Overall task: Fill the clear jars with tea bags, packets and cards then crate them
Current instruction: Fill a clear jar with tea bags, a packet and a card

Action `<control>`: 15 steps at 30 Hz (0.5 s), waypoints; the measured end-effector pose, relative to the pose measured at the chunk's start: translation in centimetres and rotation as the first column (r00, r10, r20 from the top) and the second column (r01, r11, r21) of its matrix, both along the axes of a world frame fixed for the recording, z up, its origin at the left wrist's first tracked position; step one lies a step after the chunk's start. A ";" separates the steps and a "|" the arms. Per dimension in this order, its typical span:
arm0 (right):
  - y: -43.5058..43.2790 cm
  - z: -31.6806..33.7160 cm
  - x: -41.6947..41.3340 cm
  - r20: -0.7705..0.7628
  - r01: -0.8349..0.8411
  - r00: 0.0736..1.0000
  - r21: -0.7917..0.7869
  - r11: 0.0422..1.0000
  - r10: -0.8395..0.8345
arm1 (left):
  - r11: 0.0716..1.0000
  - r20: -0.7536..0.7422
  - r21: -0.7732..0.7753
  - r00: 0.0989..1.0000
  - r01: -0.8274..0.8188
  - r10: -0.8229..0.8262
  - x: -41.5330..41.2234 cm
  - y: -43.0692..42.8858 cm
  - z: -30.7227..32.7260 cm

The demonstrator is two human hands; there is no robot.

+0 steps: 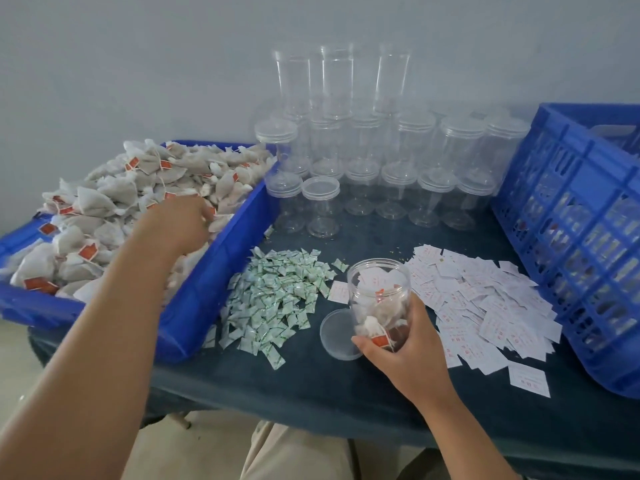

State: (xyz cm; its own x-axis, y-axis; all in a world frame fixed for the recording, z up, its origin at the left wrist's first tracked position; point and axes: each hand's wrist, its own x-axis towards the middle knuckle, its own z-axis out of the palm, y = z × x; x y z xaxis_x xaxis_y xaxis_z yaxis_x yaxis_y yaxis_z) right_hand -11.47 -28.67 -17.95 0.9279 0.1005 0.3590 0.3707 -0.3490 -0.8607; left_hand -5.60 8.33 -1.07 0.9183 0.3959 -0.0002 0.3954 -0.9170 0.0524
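My right hand (pixel 398 348) grips an open clear jar (pixel 379 292) tilted over the dark table; a few tea bags and a card lie inside it. Its lid (pixel 337 336) lies flat on the table just left of the jar. My left hand (pixel 180 220) reaches into the blue tray (pixel 207 292) heaped with tea bags (pixel 114 202), fingers curled down among them; whether they hold one is hidden. A pile of small green-and-white packets (pixel 277 296) lies between tray and jar. White cards (pixel 485 306) are spread to the right of the jar.
Several empty lidded clear jars (pixel 381 174) stand stacked at the back against the wall. A blue slotted crate (pixel 581 244) holding filled jars stands at the right edge. The table's front edge runs just below my right wrist.
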 end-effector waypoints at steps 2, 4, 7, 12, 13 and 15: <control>0.1 -0.2 0.1 -0.017 -0.005 1.000 0.007 1.000 0.005 | 0.995 -0.337 0.094 0.941 0.027 0.006 0.0 2.7 -1.8; 0.1 -0.3 0.1 -0.020 0.000 1.000 -0.002 1.000 0.000 | 0.997 -0.450 0.046 0.892 0.067 -0.039 -0.5 3.8 -3.6; 0.1 -0.3 0.2 -0.024 0.008 1.000 -0.015 1.000 -0.009 | 0.996 -0.272 0.068 0.961 0.062 -0.042 -0.5 5.0 -4.7; 0.2 -0.5 0.3 -0.038 -0.015 0.999 -0.013 1.000 0.015 | 0.999 0.238 -0.045 0.971 -0.016 0.026 -1.1 5.0 -2.9; 0.3 -0.4 0.3 -0.033 -0.022 0.999 -0.018 1.000 0.021 | 0.990 0.330 -0.140 0.944 0.033 0.015 -1.4 3.8 -2.2; 0.4 -0.1 0.2 -0.016 -0.028 0.999 -0.026 0.999 0.028 | 0.918 0.449 -0.341 0.893 0.202 -0.030 -2.5 -0.4 -0.2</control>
